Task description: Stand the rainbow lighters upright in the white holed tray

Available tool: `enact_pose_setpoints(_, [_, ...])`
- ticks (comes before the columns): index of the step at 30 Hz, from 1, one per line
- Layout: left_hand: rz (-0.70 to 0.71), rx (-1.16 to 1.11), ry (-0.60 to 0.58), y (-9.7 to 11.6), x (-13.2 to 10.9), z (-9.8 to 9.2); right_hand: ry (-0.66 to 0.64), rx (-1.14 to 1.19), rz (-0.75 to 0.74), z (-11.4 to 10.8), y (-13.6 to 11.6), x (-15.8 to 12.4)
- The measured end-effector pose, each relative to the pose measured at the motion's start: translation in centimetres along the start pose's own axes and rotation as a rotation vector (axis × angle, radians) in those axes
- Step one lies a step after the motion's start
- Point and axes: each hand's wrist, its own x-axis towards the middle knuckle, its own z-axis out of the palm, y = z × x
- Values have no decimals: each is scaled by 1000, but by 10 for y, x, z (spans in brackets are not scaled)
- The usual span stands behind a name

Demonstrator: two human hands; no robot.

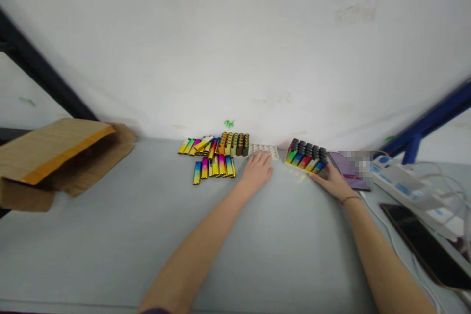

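My left hand lies over the front edge of a small white tray with round holes, fingers stretched forward. To the right, my right hand grips the near right corner of a block of lighters. These stand upright in rows, with black tops and shiny rainbow-coloured bodies. A second upright block, with brownish sides and dark round tops, stands just left of the white tray. Loose lighters in gold, blue and pink lie beside and in front of it. My right fingertips are partly hidden.
An open cardboard box lies on its side at the left of the grey table. At the right are a tablet-like screen, a white power strip with cables and a dark phone. A white wall stands behind.
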Motion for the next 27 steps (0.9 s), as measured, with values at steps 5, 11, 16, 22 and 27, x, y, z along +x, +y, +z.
enact_pose_setpoints(5, [29, 40, -89, 14, -6, -2, -62, 77, 32, 6, -1, 14])
enact_pose_setpoints(11, [167, 90, -112, 30, -64, -18, -104, 19, 3, 13, -7, 26])
enact_pose_setpoints(16, [215, 62, -90, 33, -90, -20, -156, 13, -58, 37, -37, 39])
enact_pose_setpoints(22, [190, 31, -45, 29, -94, -15, -174, -41, -64, 69, -70, 55])
enact_pose_setpoints(27, [199, 11, -58, 26, -94, -17, -170, -80, -42, 82, -85, 62])
